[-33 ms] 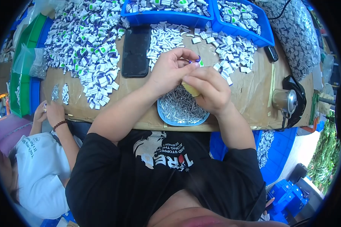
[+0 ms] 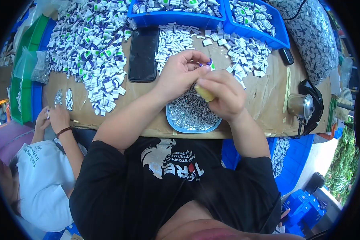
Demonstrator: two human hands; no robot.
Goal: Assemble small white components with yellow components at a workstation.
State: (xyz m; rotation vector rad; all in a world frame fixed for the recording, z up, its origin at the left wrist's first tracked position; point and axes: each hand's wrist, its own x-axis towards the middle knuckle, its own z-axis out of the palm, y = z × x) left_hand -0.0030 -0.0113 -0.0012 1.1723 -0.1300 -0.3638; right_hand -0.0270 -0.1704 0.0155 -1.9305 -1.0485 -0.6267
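My left hand is raised over the cardboard-covered table and pinches a small white piece with a purple part at its fingertips. My right hand meets it from the right, its fingers closed on a small yellowish object. Both hands hover just above a round blue dish filled with several small silvery pins.
A black phone lies left of my hands. Heaps of small white, green and blue parts cover the table's left and back. Two blue bins stand behind. A metal cup sits at the right. A person in white works at lower left.
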